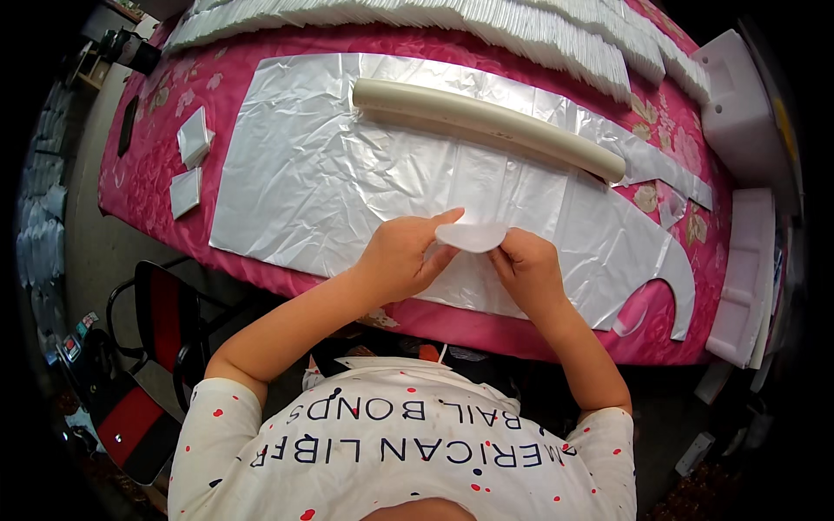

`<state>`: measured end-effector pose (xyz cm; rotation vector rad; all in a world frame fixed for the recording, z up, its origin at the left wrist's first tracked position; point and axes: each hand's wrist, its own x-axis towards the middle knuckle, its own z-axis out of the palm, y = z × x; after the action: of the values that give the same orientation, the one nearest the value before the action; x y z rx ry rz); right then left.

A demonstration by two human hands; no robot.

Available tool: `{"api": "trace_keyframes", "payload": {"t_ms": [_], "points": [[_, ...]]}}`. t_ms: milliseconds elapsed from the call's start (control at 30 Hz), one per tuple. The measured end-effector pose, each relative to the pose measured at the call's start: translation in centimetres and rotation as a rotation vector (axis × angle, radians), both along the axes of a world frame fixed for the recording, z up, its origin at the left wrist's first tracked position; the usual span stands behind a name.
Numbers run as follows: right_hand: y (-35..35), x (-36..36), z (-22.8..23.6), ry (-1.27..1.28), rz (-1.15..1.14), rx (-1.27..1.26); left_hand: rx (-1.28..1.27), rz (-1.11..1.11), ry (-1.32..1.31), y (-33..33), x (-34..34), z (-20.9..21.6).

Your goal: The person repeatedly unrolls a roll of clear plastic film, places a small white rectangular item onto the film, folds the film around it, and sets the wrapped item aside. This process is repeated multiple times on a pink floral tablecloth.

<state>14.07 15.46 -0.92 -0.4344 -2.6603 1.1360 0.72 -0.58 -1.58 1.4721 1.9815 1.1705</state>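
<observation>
Table [130, 187]: plastic sheeting [287, 156] on top, tube [486, 126] across sheeting; stacks [486, 30] behind; packets [194, 139] left; foam boxes [741, 269] along right edge.

Obstacle: cream tube [486, 126], lying across the silver sheet [287, 187]. Far barrier: white stacks [539, 43]. Right barrier: foam boxes [744, 278]. Passage: low sheet surface between left hand [404, 252] and small white piles [185, 193].

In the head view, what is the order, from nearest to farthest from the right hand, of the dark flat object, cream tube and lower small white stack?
From the right hand:
1. Cream tube, ahead
2. Lower small white stack, left
3. Dark flat object, farther left
</observation>
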Motion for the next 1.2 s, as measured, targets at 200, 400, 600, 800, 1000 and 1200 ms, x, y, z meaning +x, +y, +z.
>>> {"api": "trace_keyframes", "payload": {"t_ms": [200,400,600,800,1000,1200], "points": [[1.7,-2.6,1.6,-0.342,-0.223,-0.556,0.137,0.160,0.246,1.0,-0.2,0.0],[1.5,-2.4,1.1,-0.331,-0.262,-0.472,-0.259,-0.071,0.535,1.2,2.7,-1.4],[-0.3,-1.1,-0.1,0.051,-0.159,0.416,-0.280,-0.050,0.553,1.3,2.6,-1.4],[2.9,-1.5,-1.5,0.102,0.270,0.535,-0.164,-0.020,0.505,2.2,1.4,-0.6],[4.2,-2.5,-0.4,0.127,0.309,0.345,-0.109,-0.007,0.746,3.4,0.4,-1.4],[4.1,-2.0,-1.0,0.253,0.277,0.295,0.099,-0.153,0.648,2.4,-0.3,-0.5]]}}
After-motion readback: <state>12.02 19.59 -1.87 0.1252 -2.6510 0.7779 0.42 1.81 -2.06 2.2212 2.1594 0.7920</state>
